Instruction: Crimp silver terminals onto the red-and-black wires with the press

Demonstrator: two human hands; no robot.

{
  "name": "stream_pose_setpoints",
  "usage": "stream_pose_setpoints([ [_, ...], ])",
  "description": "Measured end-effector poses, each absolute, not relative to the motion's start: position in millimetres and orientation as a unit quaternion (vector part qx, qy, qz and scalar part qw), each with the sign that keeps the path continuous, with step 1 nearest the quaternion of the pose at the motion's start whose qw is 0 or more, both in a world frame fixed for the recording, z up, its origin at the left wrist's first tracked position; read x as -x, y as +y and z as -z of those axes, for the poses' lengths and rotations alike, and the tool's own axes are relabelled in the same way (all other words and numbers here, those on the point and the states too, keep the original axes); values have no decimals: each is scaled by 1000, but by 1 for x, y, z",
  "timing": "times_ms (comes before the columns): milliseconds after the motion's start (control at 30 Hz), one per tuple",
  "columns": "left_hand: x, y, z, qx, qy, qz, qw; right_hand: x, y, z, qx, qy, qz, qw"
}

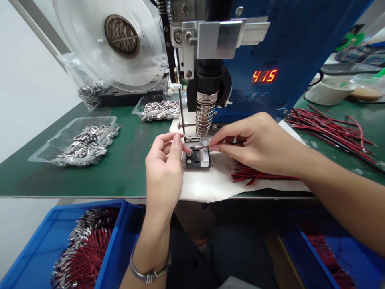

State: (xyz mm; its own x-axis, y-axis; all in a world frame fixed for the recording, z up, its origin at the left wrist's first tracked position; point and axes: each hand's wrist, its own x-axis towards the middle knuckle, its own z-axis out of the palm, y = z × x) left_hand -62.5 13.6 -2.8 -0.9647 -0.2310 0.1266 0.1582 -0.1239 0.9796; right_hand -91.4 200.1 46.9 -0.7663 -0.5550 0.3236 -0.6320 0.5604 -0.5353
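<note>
Bare forearms (152,241) come closest to the camera, the left one wearing a silver bracelet (149,277). Between thumb and fingertips the right hand (251,142) pinches a wire (238,143), thin and dark, showing only as a slim line among the fingers; its end sits over a small black fixture (197,163) with a silver block on one side and two screw heads on the other. The left hand (165,164) has its fingers curled and thumb raised, fingertips right at the fixture; whether they grip anything, I cannot tell. Just beyond, a steel coil (206,114) hangs from the blue machine (288,44), whose display (264,76) reads 415 in red digits. Smaller lettering around its buttons is too faint to read. More wires (264,175), red and black, lie on a white sheet (204,190) under the right hand. Two clear trays (45,154) of shiny metal parts (90,140) stand at left on the green table (129,160).
</note>
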Motion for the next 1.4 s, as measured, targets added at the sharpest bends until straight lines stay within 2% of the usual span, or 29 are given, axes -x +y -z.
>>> stream_pose_setpoints([
  [1400, 62, 16, 0, -21, -618, 778, 108, 91, 199, -44, -356, -866, -343, 79],
])
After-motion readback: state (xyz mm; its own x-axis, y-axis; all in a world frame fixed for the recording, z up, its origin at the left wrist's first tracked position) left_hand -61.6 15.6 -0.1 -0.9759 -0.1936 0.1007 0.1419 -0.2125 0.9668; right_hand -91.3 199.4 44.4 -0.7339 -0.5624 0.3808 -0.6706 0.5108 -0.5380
